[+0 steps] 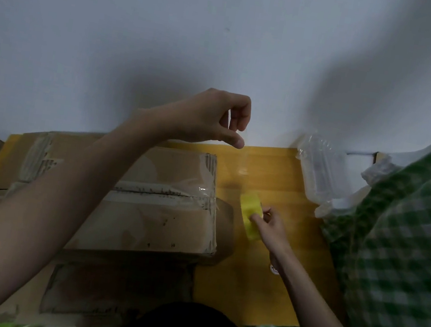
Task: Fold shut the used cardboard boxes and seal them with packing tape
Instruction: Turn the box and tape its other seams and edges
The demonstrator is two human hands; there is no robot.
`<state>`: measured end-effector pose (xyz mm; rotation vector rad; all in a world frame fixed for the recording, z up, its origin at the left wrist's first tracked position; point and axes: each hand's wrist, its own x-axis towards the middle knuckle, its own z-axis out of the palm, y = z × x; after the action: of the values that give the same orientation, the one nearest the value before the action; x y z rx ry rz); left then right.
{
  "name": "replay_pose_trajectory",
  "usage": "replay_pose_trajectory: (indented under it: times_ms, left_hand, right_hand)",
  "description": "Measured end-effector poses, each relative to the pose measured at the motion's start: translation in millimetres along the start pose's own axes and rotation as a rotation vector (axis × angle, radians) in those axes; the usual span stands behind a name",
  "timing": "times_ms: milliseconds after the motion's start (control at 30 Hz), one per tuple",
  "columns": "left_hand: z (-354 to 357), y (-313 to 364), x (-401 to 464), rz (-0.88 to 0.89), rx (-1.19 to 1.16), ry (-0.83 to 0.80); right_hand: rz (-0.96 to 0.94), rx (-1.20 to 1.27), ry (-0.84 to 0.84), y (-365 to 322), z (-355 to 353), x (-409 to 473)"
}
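A closed brown cardboard box (162, 211) lies on the yellow wooden table (261, 282), with clear tape over its centre seam. My left hand (215, 118) is raised above the box's far right corner and pinches the free end of a clear tape strip (243, 164) between thumb and fingers. The strip runs down to a yellow tape roll (250, 213), which my right hand (272, 225) grips just above the table, to the right of the box. A second, flatter piece of cardboard (105, 295) sits under the box at the near side.
A clear plastic bag (321, 176) leans at the table's back right by the wall. Green checked cloth (404, 261) covers the right side and part of the near edge. A white wall stands right behind the table.
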<state>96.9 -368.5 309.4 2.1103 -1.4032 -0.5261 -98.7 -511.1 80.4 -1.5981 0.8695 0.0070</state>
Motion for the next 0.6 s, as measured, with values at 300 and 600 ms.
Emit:
replay_pose_trajectory:
  times_ms: [300, 600]
  left_hand:
    - [6.3, -6.5, -5.7, -0.041, -0.025, -0.053]
    - [11.2, -13.3, -3.2, -0.050, -0.051, -0.104]
  right_hand:
    - [-0.055, -0.694, -0.002, 94.6, 26.7, 60.1]
    - [-0.128, -0.658, 0.035, 74.2, 35.4, 60.8]
